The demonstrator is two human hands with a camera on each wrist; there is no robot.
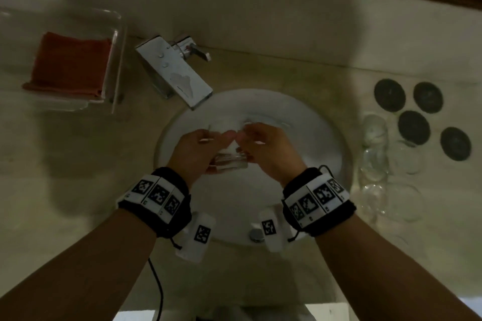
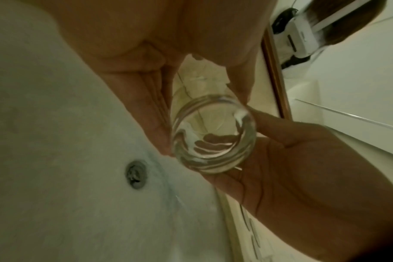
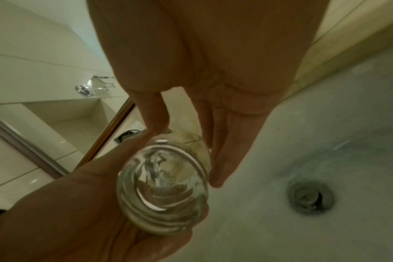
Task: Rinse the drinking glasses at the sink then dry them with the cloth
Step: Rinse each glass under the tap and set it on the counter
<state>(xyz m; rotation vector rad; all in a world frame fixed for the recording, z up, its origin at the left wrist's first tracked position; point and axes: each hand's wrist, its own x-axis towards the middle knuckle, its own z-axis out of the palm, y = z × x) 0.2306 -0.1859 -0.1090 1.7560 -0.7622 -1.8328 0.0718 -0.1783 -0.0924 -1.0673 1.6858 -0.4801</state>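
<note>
Both hands hold 1 drinking glass (image 1: 230, 160) over the sink (image 1: 326, 138): left hand (image 1: 194, 150) and right hand (image 1: 266, 150) curl around its sides. Wet, it is probably slippery and fragile; grip the thick base. Cloth (image 1: 70, 65) waits at the surface's far-left corner.

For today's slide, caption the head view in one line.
Both hands, left and right, hold a glass over the sink.

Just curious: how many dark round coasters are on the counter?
4, all right of the sink: two at the back, one nearer, one farthest right.
</note>
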